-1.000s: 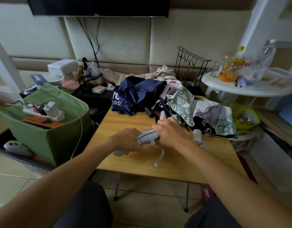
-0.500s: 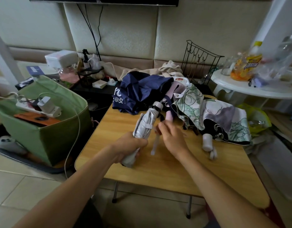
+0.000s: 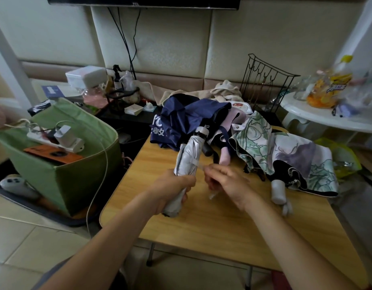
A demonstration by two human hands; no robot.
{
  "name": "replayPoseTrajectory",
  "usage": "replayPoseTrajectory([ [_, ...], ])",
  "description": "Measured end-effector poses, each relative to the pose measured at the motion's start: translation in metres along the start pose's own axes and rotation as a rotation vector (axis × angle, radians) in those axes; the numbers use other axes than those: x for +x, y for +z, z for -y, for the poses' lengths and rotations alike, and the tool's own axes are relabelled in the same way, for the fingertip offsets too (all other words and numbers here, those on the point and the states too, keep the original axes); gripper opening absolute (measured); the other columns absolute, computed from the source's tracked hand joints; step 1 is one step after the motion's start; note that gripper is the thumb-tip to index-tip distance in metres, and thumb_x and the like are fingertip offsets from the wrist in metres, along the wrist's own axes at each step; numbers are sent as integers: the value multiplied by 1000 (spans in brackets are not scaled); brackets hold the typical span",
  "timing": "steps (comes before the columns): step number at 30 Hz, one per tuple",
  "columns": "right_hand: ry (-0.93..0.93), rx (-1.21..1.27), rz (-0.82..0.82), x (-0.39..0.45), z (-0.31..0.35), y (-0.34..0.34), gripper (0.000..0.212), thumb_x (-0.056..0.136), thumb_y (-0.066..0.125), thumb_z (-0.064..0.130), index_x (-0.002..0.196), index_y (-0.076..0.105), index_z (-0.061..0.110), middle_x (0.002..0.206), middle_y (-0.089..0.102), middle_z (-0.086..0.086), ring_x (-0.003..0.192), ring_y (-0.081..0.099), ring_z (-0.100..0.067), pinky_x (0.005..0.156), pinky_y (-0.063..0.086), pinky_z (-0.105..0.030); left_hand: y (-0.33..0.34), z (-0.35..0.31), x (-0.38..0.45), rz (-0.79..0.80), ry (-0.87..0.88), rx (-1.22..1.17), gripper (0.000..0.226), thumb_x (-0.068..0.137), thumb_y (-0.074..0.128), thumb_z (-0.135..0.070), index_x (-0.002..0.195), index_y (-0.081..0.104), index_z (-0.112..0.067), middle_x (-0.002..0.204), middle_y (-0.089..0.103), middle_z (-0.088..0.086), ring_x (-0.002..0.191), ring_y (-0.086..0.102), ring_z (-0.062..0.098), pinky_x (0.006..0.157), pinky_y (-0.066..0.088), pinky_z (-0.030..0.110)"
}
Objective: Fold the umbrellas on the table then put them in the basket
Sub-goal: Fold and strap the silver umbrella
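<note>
My left hand grips a folded silver umbrella, which tilts up and away over the wooden table. Its strap runs to my right hand, whose fingers pinch it just right of the umbrella. Behind lie unfolded umbrellas: a navy one, a pink one partly buried, and a green-and-purple floral one with a grey handle. The green fabric basket stands on the floor to the left of the table.
A power strip with a charger and an orange item lie on top of the basket. A black wire rack stands behind the umbrellas. A white round table with bottles is at the right. Clutter fills the low black shelf at back.
The silver umbrella lay flat on the table under both hands; my left hand has raised it to a tilt, and my right hand has come off its body to pull the strap.
</note>
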State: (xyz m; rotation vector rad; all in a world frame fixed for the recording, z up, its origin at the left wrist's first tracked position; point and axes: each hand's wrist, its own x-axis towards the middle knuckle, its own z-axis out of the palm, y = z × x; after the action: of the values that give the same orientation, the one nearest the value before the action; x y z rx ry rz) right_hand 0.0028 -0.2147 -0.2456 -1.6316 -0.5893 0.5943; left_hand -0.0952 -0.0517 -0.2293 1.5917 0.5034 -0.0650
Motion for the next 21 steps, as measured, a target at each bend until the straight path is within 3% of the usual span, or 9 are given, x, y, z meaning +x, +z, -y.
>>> replayPoseTrajectory([
  [4, 30, -88, -12, -4, 0, 7, 26, 106, 52, 20, 88, 67, 9, 76, 65, -7, 71, 60, -22, 53, 52, -29, 5, 4, -10, 31, 33, 46, 10, 91, 71, -14, 89, 62, -10, 67, 55, 6, 49, 51, 17, 51, 48, 28],
  [6, -9, 57, -118, -7, 2, 12, 20, 104, 49, 26, 115, 65, 29, 88, 69, -8, 77, 66, -26, 59, 57, -37, 6, 7, -12, 5, 81, 132, 12, 90, 72, -16, 88, 62, -10, 66, 56, 6, 48, 52, 16, 51, 49, 27],
  [7, -29, 139, -179, -8, 5, 16, 27, 101, 48, 36, 125, 56, 44, 99, 68, -9, 82, 67, -28, 60, 57, -40, 6, 8, -11, -19, 108, 183, 14, 89, 74, -17, 86, 62, -10, 66, 57, 6, 48, 53, 15, 50, 49, 27],
  [9, -82, 60, -277, -7, 8, 21, 22, 96, 47, 58, 110, 64, 57, 137, 54, -6, 100, 69, -30, 57, 60, -39, 7, 10, -9, -58, 177, 289, 19, 86, 78, -21, 81, 63, -11, 66, 59, 5, 50, 54, 14, 51, 49, 28],
  [11, -146, -160, -351, -1, 3, 21, 42, 94, 53, 69, 87, 71, 32, 158, 42, -10, 100, 69, -24, 59, 58, -29, 8, 13, -7, -69, 223, 339, 24, 82, 81, -26, 78, 62, -11, 65, 59, 3, 52, 54, 15, 55, 48, 30],
  [12, -160, -215, -391, 3, -1, 21, 48, 90, 56, 72, 80, 67, 26, 151, 50, -17, 86, 72, -19, 61, 59, -32, 8, 13, -6, -69, 229, 343, 27, 80, 83, -29, 76, 62, -12, 64, 58, 3, 54, 54, 17, 55, 48, 32],
  [14, -201, -260, -447, 8, -7, 19, 49, 88, 58, 69, 76, 62, 21, 116, 62, -22, 67, 68, -11, 65, 58, -40, 7, 13, -5, -62, 233, 342, 35, 77, 85, -40, 75, 61, -15, 63, 57, 2, 54, 54, 19, 56, 48, 35],
  [18, -231, -164, -435, 12, -5, 13, 39, 107, 55, 34, 81, 62, 6, 66, 55, -3, 56, 52, -20, 61, 45, -34, 6, 5, -11, -2, 221, 179, 50, 82, 73, -64, 81, 62, -15, 62, 57, -2, 54, 54, 17, 57, 52, 36],
  [21, -178, -2, -379, 13, -7, 14, 34, 109, 52, 24, 83, 57, 1, 58, 46, -2, 52, 43, -24, 55, 40, -35, 8, 4, -11, -15, 199, 153, 44, 91, 66, -57, 82, 60, -14, 62, 55, 1, 56, 53, 20, 59, 49, 37],
])
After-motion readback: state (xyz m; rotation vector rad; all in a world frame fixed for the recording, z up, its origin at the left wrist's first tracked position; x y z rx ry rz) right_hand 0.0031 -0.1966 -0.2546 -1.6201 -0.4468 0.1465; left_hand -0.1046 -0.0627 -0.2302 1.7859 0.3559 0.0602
